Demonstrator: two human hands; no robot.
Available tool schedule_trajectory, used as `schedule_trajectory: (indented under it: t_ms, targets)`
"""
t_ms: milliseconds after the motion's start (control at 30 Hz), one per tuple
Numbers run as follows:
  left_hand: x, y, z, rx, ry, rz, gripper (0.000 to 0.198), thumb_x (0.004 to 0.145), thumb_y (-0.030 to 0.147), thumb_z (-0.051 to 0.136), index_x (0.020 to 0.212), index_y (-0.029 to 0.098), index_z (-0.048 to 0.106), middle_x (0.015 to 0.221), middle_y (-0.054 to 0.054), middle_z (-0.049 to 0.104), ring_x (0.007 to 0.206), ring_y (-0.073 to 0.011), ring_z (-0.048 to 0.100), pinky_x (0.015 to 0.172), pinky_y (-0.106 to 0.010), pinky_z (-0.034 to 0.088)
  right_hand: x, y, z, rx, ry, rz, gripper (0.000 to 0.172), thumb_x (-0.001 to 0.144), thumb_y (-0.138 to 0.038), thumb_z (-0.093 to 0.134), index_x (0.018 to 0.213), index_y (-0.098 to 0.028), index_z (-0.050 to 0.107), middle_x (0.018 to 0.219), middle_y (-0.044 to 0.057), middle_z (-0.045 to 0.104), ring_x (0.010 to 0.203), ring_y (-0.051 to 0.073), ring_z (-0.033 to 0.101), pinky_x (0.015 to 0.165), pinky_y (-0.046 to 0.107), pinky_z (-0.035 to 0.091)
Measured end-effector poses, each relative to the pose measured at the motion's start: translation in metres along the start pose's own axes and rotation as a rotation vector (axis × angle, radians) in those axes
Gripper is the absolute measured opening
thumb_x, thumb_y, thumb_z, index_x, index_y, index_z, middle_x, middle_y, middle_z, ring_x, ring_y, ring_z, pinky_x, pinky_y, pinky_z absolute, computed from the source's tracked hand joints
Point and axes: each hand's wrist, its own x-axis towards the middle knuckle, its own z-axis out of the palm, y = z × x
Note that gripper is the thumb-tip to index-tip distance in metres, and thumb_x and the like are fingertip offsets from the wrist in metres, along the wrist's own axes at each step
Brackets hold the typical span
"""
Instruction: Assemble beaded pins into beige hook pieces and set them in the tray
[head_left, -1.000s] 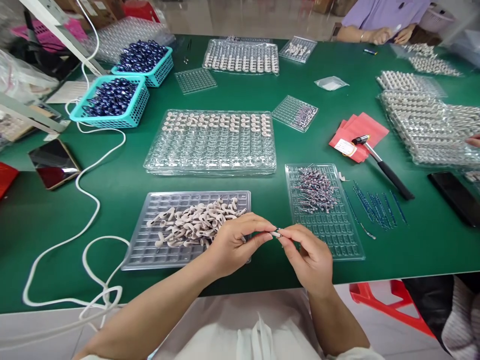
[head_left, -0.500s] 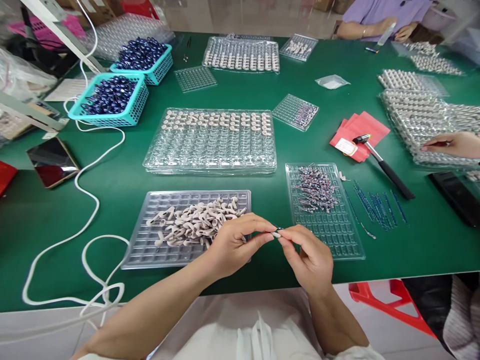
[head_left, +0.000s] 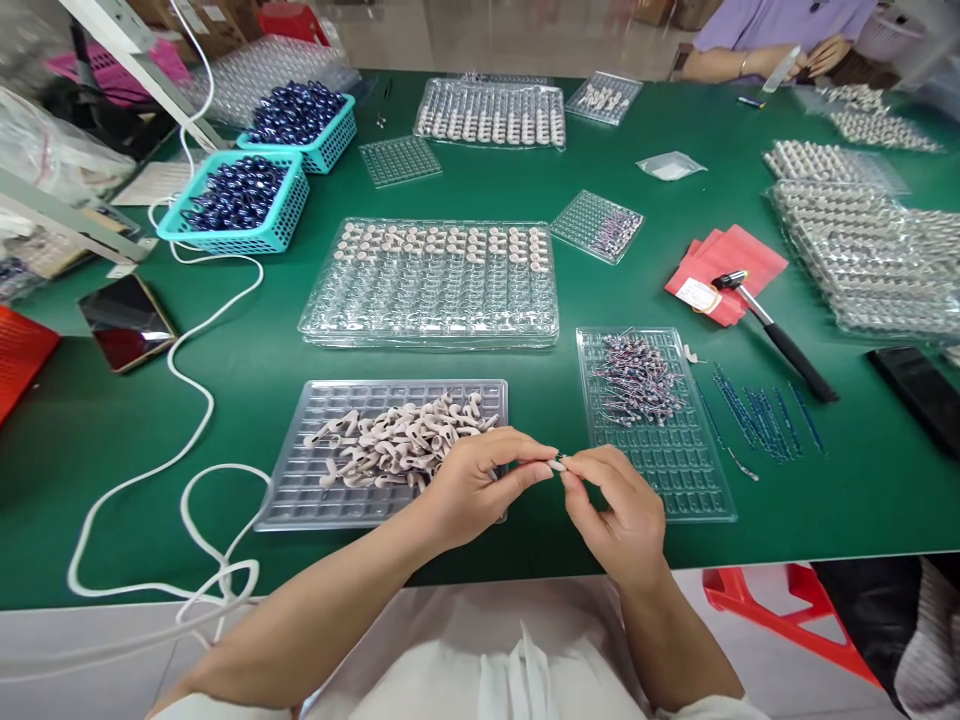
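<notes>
My left hand point(head_left: 471, 487) and my right hand point(head_left: 619, 505) meet fingertip to fingertip just above the green table's point(head_left: 247, 370) near edge. Between them they pinch one small beige piece point(head_left: 556, 464). Both hands are closed on it. Left of my hands lies a clear grid tray point(head_left: 315, 495) holding a heap of beige hook-shaped pieces point(head_left: 401, 438). To the right, a second clear tray point(head_left: 682, 480) carries a pile of small wire parts point(head_left: 636, 377). Beyond them is a large clear blister tray point(head_left: 431, 300) with beige pieces filling its far rows.
A white cable point(head_left: 180, 400) loops at the left, beside a phone point(head_left: 126, 322). Two teal baskets point(head_left: 240, 205) of dark blue parts stand far left. A hammer point(head_left: 780, 335) lies on red paper point(head_left: 731, 255) at right, near blue wires point(head_left: 765, 420). Another person's hands point(head_left: 802, 55) work at the far right.
My hands stay joined on the small piece, hardly moving. The view has shifted slightly. Another person's hand that reached onto the right-hand stacked trays half a second ago is gone.
</notes>
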Motion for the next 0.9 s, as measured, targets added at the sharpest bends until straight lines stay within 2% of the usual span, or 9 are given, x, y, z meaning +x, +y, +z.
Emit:
schedule_trajectory:
  t_ms: [100,167,333,467,600,767,833,900]
  targets:
    - [-0.002,0.001,-0.001,-0.05,-0.054,-0.12,0.029,0.092,0.035,0.057,0.11,0.02,0.074,0.094,-0.005,0.076,0.085,-0.0108,0.071,0.077,-0.019,0.057,0.001,-0.003,0.0,0.011,-0.01,0.128,0.01,0.09,-0.011,0.056,0.089,-0.02,0.062,0.079,0.002,0.063,0.071,0.012,0.057,0.066,0.027,0.047]
    - [-0.003,0.003,-0.002,-0.091,-0.071,-0.168,0.034,0.094,0.038,0.054,0.116,0.02,0.072,0.098,-0.005,0.076,0.09,-0.0117,0.072,0.081,-0.02,0.058,0.001,-0.004,0.0,0.021,-0.003,0.201,0.011,0.092,-0.014,0.055,0.083,-0.019,0.06,0.075,0.0,0.061,0.066,0.011,0.054,0.061,0.024,0.044]
    - [-0.001,0.007,-0.007,-0.109,-0.054,-0.141,0.034,0.094,0.038,0.053,0.113,0.017,0.071,0.099,-0.006,0.076,0.093,-0.0124,0.072,0.084,-0.021,0.058,-0.001,-0.004,-0.001,0.023,0.011,0.26,0.012,0.093,-0.017,0.054,0.082,-0.02,0.06,0.071,-0.001,0.058,0.062,0.01,0.052,0.059,0.024,0.041]
    - [-0.001,0.01,-0.009,-0.016,-0.077,-0.133,0.033,0.088,0.038,0.062,0.111,0.016,0.071,0.099,-0.007,0.076,0.091,-0.0127,0.072,0.081,-0.021,0.058,-0.001,-0.003,-0.001,0.019,0.002,0.27,0.015,0.093,-0.018,0.053,0.08,-0.019,0.059,0.07,-0.002,0.057,0.061,0.01,0.051,0.058,0.024,0.04]
    - [-0.004,0.009,-0.005,0.19,-0.031,-0.006,0.035,0.082,0.036,0.07,0.112,0.017,0.07,0.096,-0.006,0.075,0.086,-0.0119,0.07,0.075,-0.021,0.056,0.0,-0.004,0.0,0.016,-0.002,0.238,0.016,0.093,-0.018,0.054,0.078,-0.019,0.058,0.071,-0.001,0.057,0.062,0.01,0.051,0.059,0.023,0.04]
    - [-0.01,0.004,0.004,0.459,0.076,0.258,0.022,0.086,0.031,0.063,0.102,0.017,0.071,0.083,-0.004,0.075,0.078,-0.0125,0.067,0.07,-0.024,0.052,0.0,-0.007,0.002,-0.005,-0.028,0.18,0.014,0.093,-0.02,0.055,0.08,-0.02,0.059,0.071,-0.001,0.058,0.062,0.01,0.052,0.059,0.023,0.043]
    - [-0.012,0.004,0.001,0.523,0.116,0.316,0.02,0.086,0.028,0.062,0.099,0.016,0.07,0.079,-0.005,0.074,0.074,-0.0123,0.066,0.068,-0.024,0.052,-0.001,-0.006,0.001,-0.002,-0.061,0.161,0.012,0.094,-0.023,0.055,0.085,-0.021,0.062,0.077,0.0,0.062,0.065,0.012,0.056,0.061,0.023,0.045]
    - [-0.015,0.006,-0.01,0.56,0.161,0.341,0.02,0.085,0.027,0.063,0.099,0.015,0.07,0.079,-0.006,0.073,0.073,-0.0126,0.065,0.069,-0.026,0.053,-0.003,-0.003,0.0,-0.015,-0.086,0.141,0.01,0.094,-0.028,0.056,0.094,-0.022,0.065,0.085,0.002,0.066,0.071,0.013,0.061,0.063,0.024,0.048]
